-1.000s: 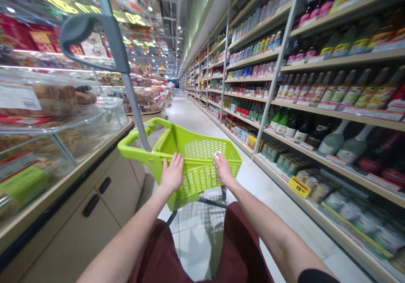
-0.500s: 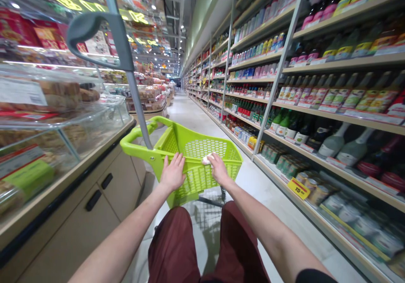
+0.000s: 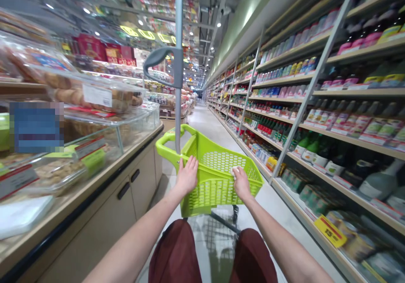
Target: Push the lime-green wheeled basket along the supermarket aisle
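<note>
A lime green shopping cart basket (image 3: 218,190) with perforated walls stands in front of my knees. My left hand (image 3: 189,176) lies on its near rim, towards the handle end, with the fingers stretched out. Further right along the same rim, my right hand (image 3: 242,184) is closed on a small white cloth or tissue (image 3: 234,171), pressed to the rim. From the handle end a grey pole (image 3: 178,114) rises with a grey loop grip (image 3: 163,67) on it. The part of the basket's inside that shows has nothing in it.
On the left runs a wooden counter (image 3: 91,215) with glass guards and packed baked goods (image 3: 91,93). Tall shelves (image 3: 351,143) of bottles and cans line the right side. A pale-floored aisle (image 3: 202,116) runs ahead between them.
The view has turned left, so cart, hands and shelves sit further right in the picture. Along the rim, my right hand with the white cloth has moved slightly towards the far right end.
</note>
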A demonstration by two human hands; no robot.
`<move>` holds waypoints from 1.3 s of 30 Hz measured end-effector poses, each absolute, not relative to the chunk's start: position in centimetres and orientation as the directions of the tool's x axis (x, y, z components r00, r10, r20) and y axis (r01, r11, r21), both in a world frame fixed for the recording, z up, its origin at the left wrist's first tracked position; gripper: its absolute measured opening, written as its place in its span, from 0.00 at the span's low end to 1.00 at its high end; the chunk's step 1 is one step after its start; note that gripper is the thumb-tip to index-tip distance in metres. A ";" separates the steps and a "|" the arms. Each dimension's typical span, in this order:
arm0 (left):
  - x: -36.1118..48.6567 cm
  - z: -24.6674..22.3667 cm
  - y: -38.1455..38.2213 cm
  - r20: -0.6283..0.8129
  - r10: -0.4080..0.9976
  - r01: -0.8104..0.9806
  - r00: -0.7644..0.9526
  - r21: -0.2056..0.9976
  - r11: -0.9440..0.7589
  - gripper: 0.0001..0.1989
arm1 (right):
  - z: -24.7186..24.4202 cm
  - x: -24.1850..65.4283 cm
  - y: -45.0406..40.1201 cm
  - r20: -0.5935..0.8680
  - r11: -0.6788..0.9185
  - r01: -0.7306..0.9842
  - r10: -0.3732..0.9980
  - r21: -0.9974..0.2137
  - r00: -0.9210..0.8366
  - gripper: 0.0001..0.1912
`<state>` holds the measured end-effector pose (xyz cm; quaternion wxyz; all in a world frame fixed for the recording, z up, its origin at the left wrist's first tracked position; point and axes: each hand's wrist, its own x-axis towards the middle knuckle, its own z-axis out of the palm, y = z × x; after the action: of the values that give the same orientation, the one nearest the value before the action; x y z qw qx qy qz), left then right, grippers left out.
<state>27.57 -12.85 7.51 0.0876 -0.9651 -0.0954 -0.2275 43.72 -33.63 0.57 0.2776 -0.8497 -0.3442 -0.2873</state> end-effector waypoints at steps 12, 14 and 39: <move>22.9 10.4 -6.5 0.689 0.328 0.400 0.646 0.061 -0.915 0.29 | 17.0 33.9 -17.7 0.871 -0.131 0.985 0.465 -0.110 0.160 0.29; 22.7 11.2 -5.0 0.650 0.369 0.442 0.664 0.057 -0.895 0.30 | 22.6 33.3 -15.8 0.909 -0.110 0.994 0.415 0.015 0.032 0.29; 21.5 10.1 -3.1 0.583 0.280 0.364 0.763 -0.028 -0.931 0.32 | 19.8 34.6 -13.4 0.749 -0.124 0.961 0.654 0.247 -0.108 0.19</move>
<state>21.48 -3.12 10.12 0.0698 -0.9362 -0.1719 -0.2984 34.65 -13.43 19.83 0.1955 -0.6384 -0.6323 -0.3930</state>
